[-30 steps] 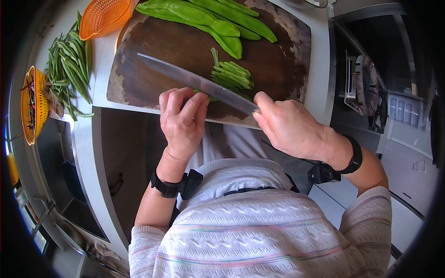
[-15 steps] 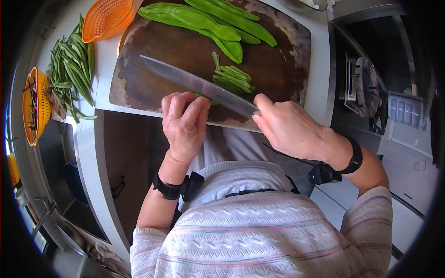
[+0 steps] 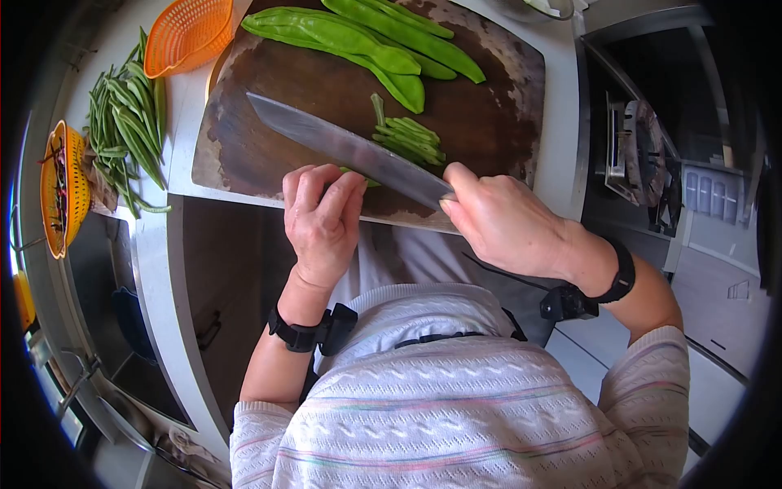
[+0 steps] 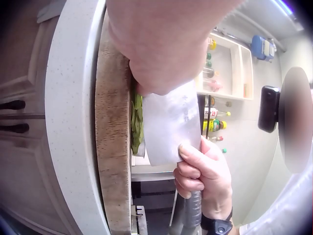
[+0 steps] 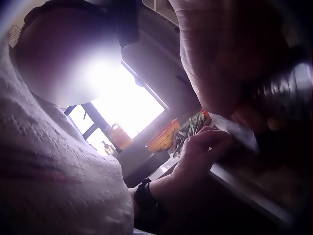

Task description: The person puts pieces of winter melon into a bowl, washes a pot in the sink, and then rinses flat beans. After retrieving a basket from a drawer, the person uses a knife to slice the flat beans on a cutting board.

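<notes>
The right hand [image 3: 509, 220] grips the handle of a wide-bladed knife [image 3: 342, 148]; in the left wrist view its thumb lies on the blade [image 4: 171, 125]. The left hand [image 3: 319, 220] has bent fingers at the near edge of the cutting board [image 3: 269, 151], pinching a green piece [image 3: 358, 175] mostly hidden by the fingers and blade. Just beyond the blade lies a small pile of cut green strips [image 3: 411, 138]. Long flat green pods [image 3: 342, 37] lie across the board's far side.
Left of the board, green beans [image 3: 126, 114] lie on the white counter [image 3: 183, 147]. An orange basket [image 3: 187, 37] stands behind them, and a yellow basket [image 3: 75, 191] with dark red contents is farther left. Part of a bowl [image 3: 542, 8] shows at the far right.
The view has shifted slightly. Both hands keep nearly the same pose, and the blade has shifted only slightly over the board.
</notes>
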Available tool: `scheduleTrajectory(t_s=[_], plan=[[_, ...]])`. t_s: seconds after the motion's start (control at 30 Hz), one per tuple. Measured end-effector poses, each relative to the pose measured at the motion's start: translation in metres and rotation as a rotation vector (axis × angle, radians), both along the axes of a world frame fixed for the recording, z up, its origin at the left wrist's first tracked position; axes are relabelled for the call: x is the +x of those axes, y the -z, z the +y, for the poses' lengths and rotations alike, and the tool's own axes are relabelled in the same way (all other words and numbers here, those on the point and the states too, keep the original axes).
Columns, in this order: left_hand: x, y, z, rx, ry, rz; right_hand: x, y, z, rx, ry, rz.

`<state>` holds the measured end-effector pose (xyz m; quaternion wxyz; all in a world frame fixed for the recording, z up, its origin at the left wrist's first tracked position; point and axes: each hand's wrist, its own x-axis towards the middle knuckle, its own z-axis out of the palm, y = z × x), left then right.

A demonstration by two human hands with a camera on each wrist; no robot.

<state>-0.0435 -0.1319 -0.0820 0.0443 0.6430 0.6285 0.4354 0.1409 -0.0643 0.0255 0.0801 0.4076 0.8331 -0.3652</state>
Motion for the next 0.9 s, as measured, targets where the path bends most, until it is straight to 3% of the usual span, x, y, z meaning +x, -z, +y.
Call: scheduleTrajectory(t_s=[0.23,0.63,0.73,0.9], plan=[[0.001,-0.001,0.001,0.002,0.001,0.012,-0.017,0.022,0.003,0.095,-0.033,0.114],[-0.001,0.0,0.0,-0.001,0.0,-0.005,-0.005,0.001,0.0,-0.017,0.01,0.039],[0.0,0.0,-0.001,0.005,-0.003,-0.002,-0.018,0.021,0.0,0.092,-0.041,0.085],[-0.002,0.0,0.0,0.013,0.005,-0.002,-0.013,0.02,0.006,0.042,-0.005,0.084]])
